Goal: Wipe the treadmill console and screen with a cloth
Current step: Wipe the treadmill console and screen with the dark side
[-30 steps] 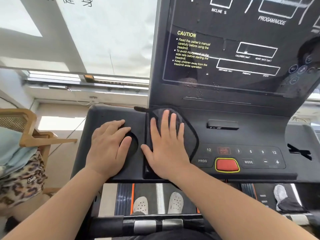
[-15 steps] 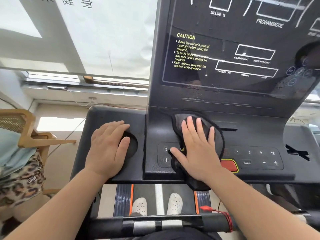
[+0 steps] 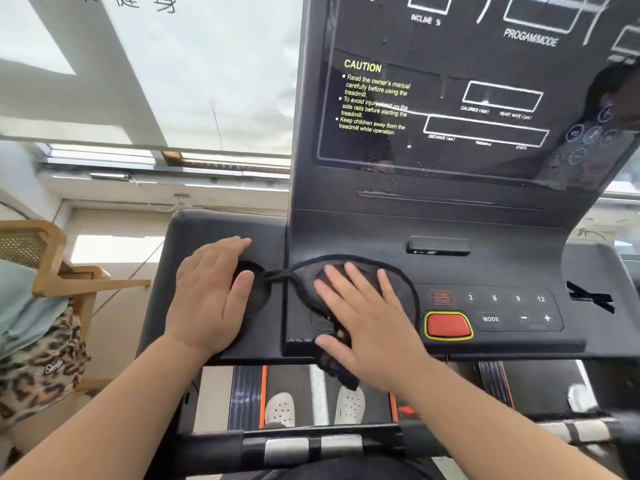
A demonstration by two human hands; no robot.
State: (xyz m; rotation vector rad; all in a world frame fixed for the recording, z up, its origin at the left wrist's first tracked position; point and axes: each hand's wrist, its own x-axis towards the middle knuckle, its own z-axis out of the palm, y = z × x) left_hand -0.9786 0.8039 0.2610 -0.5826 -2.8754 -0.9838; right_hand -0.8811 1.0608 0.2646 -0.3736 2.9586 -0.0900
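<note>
Black cloth (image 3: 400, 289) was pressed by the straight-fingered right hand (image 3: 374, 330) just left of the red button (image 3: 448, 325), which might be pushed accidentally; the left hand (image 3: 207, 296) was laid flat.

An indoor exercise room is indicated by the treadmill console (image 3: 502, 265) and screen (image 3: 450, 109) at the right of the frame, the running belt (image 3: 287, 379) at bottom centre, a frosted window (image 3: 194, 74) lettered with characters at upper left, and a wooden chair (image 3: 97, 284) draped with clothing (image 3: 38, 362) at the left edge.
</note>
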